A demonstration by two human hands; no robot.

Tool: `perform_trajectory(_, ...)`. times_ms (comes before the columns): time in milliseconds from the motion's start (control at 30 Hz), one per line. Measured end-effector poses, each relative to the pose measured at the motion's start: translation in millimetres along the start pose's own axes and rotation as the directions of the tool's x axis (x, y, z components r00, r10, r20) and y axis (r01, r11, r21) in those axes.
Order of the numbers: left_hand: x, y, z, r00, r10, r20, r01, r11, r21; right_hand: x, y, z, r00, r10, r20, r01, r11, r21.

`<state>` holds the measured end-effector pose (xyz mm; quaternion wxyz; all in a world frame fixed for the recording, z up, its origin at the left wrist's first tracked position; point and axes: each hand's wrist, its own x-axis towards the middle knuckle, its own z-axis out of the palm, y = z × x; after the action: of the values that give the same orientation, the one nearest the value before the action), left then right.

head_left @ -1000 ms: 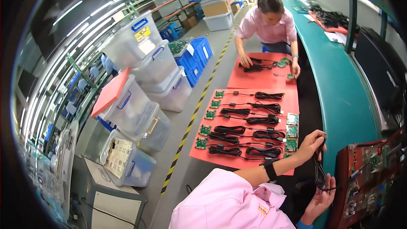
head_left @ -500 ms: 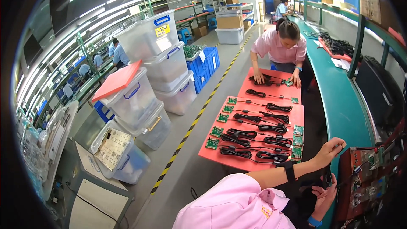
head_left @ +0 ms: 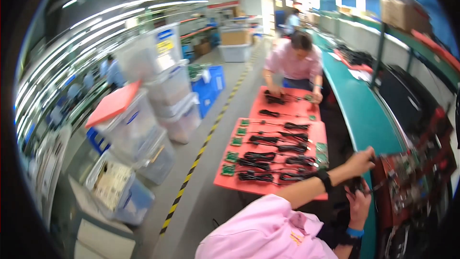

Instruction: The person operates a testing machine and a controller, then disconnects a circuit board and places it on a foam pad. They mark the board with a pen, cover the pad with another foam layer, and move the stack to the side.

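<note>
near right: left hand (head_left: 360, 162) (grip too blurred to tell); right hand (head_left: 359, 201), closed on bundled black cable (head_left: 355, 183).

The person wears a light pink shirt (head_left: 251, 232) of thin, softly creased cloth, with a small print (head_left: 296, 238) in yellow and orange on the chest. Its left sleeve (head_left: 281, 206) is short and loose, ending well above the elbow. Around the left wrist sits a wide black band (head_left: 324, 178); around the right, a bright blue band (head_left: 355, 233), narrow and smooth. The left hand (head_left: 358, 164) and right hand (head_left: 359, 205) are both bare, their outlines blurred.
</note>
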<state>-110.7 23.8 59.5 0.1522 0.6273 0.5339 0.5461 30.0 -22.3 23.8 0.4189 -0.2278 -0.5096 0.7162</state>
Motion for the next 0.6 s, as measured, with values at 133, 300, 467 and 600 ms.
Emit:
perform_trajectory(133, -1.5, -11.8, -26.8, 0.995, 0.080, 0.055, -0.094, 0.931, 0.353, 10.4, -9.9, 24.1, 0.996, 0.061, 0.060, -0.063, 0.997, 0.045)
perform_trajectory(300, 18.3, -27.3, -22.8, 0.992, 0.123, 0.014, -0.120, 0.923, 0.367, 0.3, -10.0, 1.4, 0.980, -0.125, -0.156, 0.050, 0.909, -0.414)
perform_trajectory(467, 34.3, -21.5, -10.6, 0.960, 0.155, 0.233, -0.232, 0.908, 0.348, -23.1, -15.8, -37.4, 0.837, -0.414, -0.357, 0.031, 0.689, -0.724)
perform_trajectory(600, 39.4, -13.6, -6.2, 0.963, 0.160, 0.216, -0.230, 0.907, 0.354, -26.8, -16.5, -40.4, 0.823, -0.398, -0.406, 0.024, 0.738, -0.675)
